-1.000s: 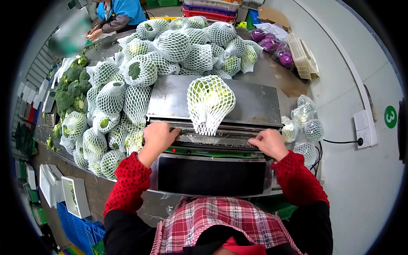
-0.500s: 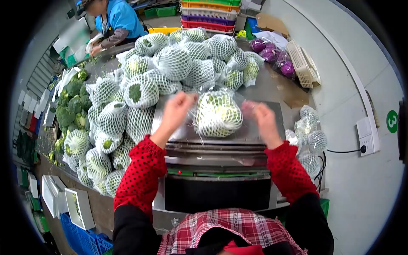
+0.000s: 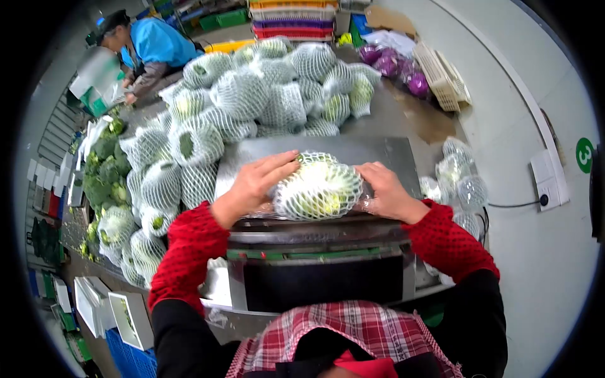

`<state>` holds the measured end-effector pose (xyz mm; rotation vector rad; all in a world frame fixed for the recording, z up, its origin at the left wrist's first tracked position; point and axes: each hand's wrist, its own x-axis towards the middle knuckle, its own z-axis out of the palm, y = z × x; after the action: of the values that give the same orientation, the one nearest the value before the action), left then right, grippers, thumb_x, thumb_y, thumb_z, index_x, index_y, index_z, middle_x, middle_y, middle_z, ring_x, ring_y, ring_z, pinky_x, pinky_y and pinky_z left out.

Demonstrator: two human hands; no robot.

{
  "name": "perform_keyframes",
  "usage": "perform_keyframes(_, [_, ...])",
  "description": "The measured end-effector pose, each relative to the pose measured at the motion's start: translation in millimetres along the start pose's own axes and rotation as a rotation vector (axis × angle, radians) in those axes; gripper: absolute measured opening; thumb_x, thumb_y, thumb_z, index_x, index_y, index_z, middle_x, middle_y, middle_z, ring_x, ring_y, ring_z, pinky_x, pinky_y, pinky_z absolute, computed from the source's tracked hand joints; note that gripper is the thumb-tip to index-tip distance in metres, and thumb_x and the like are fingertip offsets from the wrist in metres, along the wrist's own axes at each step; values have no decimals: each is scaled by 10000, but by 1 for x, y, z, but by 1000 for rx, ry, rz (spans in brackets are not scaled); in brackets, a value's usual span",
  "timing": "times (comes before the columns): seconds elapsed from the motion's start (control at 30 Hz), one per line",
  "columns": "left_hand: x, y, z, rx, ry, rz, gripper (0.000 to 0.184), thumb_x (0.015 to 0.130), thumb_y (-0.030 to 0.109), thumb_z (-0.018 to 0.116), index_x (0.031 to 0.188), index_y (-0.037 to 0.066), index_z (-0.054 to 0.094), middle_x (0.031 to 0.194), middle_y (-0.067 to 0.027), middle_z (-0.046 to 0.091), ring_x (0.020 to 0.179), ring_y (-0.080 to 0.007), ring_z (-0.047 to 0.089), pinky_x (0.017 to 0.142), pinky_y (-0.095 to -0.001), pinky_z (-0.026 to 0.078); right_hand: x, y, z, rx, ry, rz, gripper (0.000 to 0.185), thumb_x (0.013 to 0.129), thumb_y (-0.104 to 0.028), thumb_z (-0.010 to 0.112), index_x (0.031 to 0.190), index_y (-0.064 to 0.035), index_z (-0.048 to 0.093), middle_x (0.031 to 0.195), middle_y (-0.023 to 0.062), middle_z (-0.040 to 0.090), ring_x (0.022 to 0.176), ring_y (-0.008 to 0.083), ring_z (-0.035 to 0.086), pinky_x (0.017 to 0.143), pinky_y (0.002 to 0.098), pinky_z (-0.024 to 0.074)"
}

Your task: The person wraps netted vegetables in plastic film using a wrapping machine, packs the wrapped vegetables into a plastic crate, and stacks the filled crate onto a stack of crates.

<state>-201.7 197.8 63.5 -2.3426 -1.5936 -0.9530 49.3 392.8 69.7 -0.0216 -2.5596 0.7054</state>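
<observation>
A pale green vegetable in white foam netting (image 3: 319, 189), with clear film about it, lies on the metal plate of the wrapping machine (image 3: 252, 150). My left hand (image 3: 258, 184) presses against its left side, fingers extended and close together over its edge. On the right side my right hand (image 3: 386, 191) touches it, fingers bent round the film. The film's ends are bunched near both palms. Below the vegetable runs the machine's front bar (image 3: 315, 234), blurred by motion.
Netted vegetables (image 3: 246, 94) are heaped behind and to the left, beside loose broccoli (image 3: 101, 167). Wrapped ones (image 3: 455, 170) lie at the right. Purple cabbages (image 3: 394, 66) and a cream basket (image 3: 439, 79) are at the back right. A co-worker (image 3: 154, 50) stands at the back left.
The netted vegetable was first bare of film on the plate, then in film between my raised hands. Now it lies closer to the front bar, and both hands have come in against its sides.
</observation>
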Motion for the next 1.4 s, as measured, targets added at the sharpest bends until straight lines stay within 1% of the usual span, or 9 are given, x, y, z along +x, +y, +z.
perform_keyframes(0.27, [-80,165,1,-762,-168,-627,442,707,282,815,977,-44,686,913,-133,714,813,-234,695,789,-329,536,-112,-95,0,353,-572,227,489,877,-409,647,1094,28,602,864,177,664,709,319,652,600,380,497])
perform_keyframes(0.33, [-122,178,30,-1283,-72,-1131,407,817,250,714,1082,-47,631,986,-141,688,829,-254,682,783,-370,547,-136,-99,3,1149,-624,1032,372,965,-288,527,1080,54,616,947,199,686,800,300,685,737,377,550])
perform_keyframes(0.47, [-154,208,29,-2159,480,-1347,466,966,311,511,1239,-65,514,1107,-223,626,990,-352,639,888,-464,520,-169,-128,1,1371,-33,920,356,1002,-246,463,1117,65,592,920,202,680,826,232,684,734,319,564])
perform_keyframes(0.67, [-152,267,29,-1137,730,-1606,460,1011,382,434,710,40,497,585,-131,592,467,-215,576,465,-329,498,-155,-141,11,867,219,1082,299,1027,-213,409,868,-1,547,621,114,630,460,143,593,402,233,464])
perform_keyframes(0.87, [-226,292,51,-1323,515,-2271,435,975,389,491,663,87,465,466,-19,415,340,-129,403,338,-298,372,-297,-146,62,783,-101,1568,330,982,-238,496,743,-30,590,548,60,570,431,141,533,406,277,437])
perform_keyframes(1.1, [-236,286,176,-1104,213,-1254,224,815,179,704,906,16,581,853,-105,572,750,-160,561,652,-291,459,-346,-132,261,388,-372,1212,183,878,-152,573,918,0,667,874,127,672,766,224,649,664,355,520])
perform_keyframes(1.2, [-189,281,152,-804,87,-991,297,763,134,745,973,17,570,1004,-142,578,884,-191,570,751,-309,471,-256,-174,205,49,-317,490,279,796,-258,702,977,-49,663,971,106,692,839,204,663,706,315,516])
perform_keyframes(1.27, [-104,270,103,-590,382,-719,353,737,147,768,1004,20,576,1106,-175,551,987,-266,567,818,-354,478,-212,-180,156,1314,94,580,338,938,-278,569,1121,7,574,1037,78,621,974,187,591,907,323,461])
perform_keyframes(1.4, [-64,240,50,-1033,-179,-272,440,838,298,676,1168,16,609,1388,-239,415,1217,-342,494,963,-411,426,-196,-198,102,1766,-12,804,390,957,-283,525,1237,-11,506,1184,101,562,1052,201,569,944,338,448])
